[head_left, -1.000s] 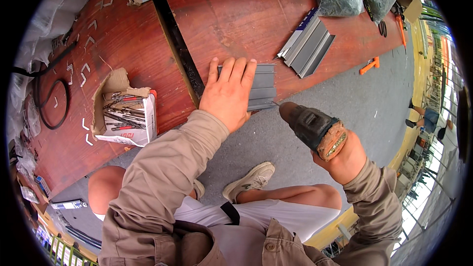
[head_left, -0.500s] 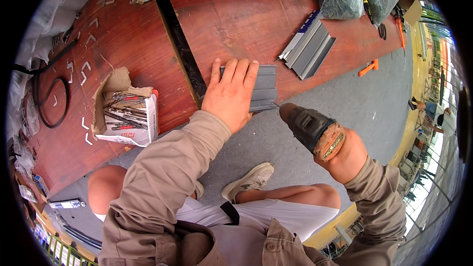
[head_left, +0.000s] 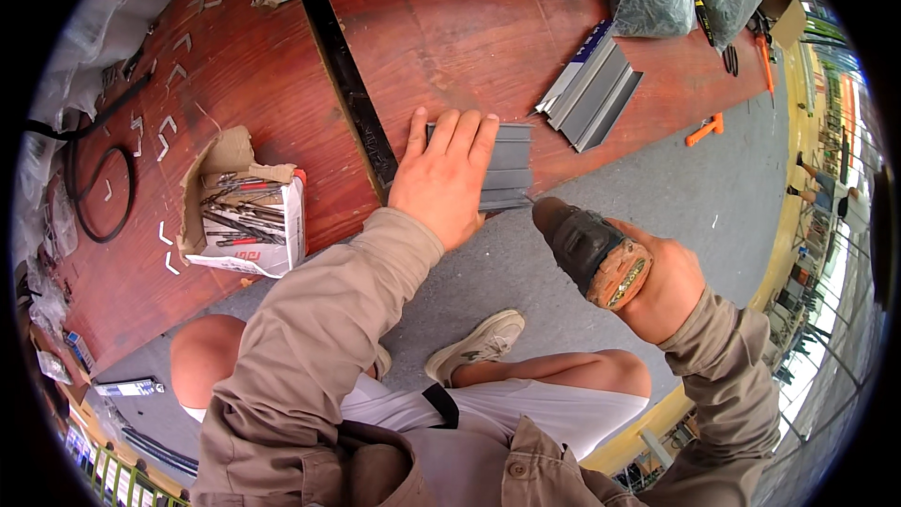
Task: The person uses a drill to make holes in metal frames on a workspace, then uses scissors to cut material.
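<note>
A short grey metal profile (head_left: pixel 507 167) with lengthwise ribs lies at the table's near edge. My left hand (head_left: pixel 443 174) lies over its left end, fingers stretched across the top and thumb side at the near edge, holding it down. My right hand (head_left: pixel 664 286) is wrapped round a worn black and orange power drill (head_left: pixel 584 246). The drill points left and away, its thin bit reaching the profile's near right corner; whether the tip touches cannot be made out. Farther right on the table lie more grey profile pieces (head_left: pixel 593 99), one with a blue and white film.
A torn cardboard box (head_left: pixel 293 225) of drill bits stands left of my arm. Small angle brackets (head_left: pixel 167 136) and a black cable (head_left: pixel 131 192) lie farther left. A dark strip (head_left: pixel 347 84) crosses the reddish table (head_left: pixel 450 28). Plastic bags (head_left: pixel 652 0) and an orange-handled tool (head_left: pixel 704 130) are right.
The rear of the drill and my right hand have shifted slightly, while the bit stays by the profile's corner. My left hand keeps its place on the profile.
</note>
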### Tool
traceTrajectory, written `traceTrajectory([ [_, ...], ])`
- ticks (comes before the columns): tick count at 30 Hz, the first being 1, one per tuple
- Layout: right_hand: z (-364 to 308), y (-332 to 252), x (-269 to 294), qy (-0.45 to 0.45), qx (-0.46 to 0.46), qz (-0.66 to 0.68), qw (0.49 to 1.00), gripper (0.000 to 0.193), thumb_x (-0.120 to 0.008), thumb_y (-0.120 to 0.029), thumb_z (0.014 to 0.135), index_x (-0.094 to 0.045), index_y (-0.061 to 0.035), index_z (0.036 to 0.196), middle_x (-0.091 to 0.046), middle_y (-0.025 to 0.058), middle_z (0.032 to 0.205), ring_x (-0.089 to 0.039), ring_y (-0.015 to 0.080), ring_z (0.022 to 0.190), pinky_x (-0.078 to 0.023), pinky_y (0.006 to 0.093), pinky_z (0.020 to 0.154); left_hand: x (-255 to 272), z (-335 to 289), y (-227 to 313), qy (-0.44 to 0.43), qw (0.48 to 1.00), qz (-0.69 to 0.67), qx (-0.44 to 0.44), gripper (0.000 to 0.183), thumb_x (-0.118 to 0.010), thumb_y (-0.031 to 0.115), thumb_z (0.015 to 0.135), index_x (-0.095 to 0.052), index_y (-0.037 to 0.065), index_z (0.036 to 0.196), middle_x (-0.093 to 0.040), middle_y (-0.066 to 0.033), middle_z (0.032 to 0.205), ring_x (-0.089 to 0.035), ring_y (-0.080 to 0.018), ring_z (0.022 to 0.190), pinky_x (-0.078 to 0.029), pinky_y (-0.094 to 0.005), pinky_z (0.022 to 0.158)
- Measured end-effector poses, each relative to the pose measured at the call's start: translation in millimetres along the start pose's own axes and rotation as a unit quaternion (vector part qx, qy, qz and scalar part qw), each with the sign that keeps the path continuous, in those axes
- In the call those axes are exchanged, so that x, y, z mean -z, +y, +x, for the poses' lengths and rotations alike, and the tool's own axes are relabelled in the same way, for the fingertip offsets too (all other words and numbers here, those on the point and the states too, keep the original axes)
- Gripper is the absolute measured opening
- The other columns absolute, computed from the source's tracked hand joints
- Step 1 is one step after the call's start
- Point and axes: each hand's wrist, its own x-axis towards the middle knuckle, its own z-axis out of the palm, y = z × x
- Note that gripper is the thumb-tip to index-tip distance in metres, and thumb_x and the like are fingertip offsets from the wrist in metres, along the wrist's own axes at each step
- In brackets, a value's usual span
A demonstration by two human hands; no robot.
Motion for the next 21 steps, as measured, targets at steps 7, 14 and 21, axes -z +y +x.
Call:
traceTrajectory([
  [7, 2, -10, 9, -0.033, -0.024, -0.015, 0.999, 0.068, -0.096, -0.032, 0.099, -0.079, -0.0066, 0.160, -0.088, 0.0279, 0.110, -0.085, 0.0527, 0.107, -0.070, 0.0563, 0.093, 0, 6, 0, -0.005, 1.000, 0.003, -0.009, 0.129, -0.110, 0.032, 0.080, -0.043, 0.005, 0.187, -0.052, -0.0165, 0.179, -0.046, -0.0393, 0.173, -0.027, -0.0679, 0.153],
  [14, -49, 2, 25, 0.099, 0.105, 0.008, 0.989, 0.057, -0.096, -0.019, 0.097, -0.080, -0.0040, 0.149, -0.089, 0.0219, 0.112, -0.085, 0.0504, 0.103, -0.068, 0.0519, 0.092, 0, -3, -3, -0.019, 1.000, -0.012, -0.006, 0.131, -0.110, 0.036, 0.081, -0.042, 0.004, 0.188, -0.051, -0.0169, 0.181, -0.045, -0.0388, 0.175, -0.024, -0.0675, 0.154],
  [21, -87, 21, -52, 0.218, -0.034, 0.276, 0.935, 0.029, -0.091, -0.009, 0.096, -0.087, -0.0029, 0.124, -0.089, 0.0150, 0.111, -0.085, 0.0388, 0.100, -0.067, 0.0484, 0.091, 47, 10, -2, -0.152, 0.975, 0.084, -0.136, 0.128, -0.109, 0.028, 0.081, -0.044, 0.018, 0.191, -0.048, -0.0117, 0.191, -0.035, -0.0388, 0.186, -0.025, -0.0708, 0.155],
])
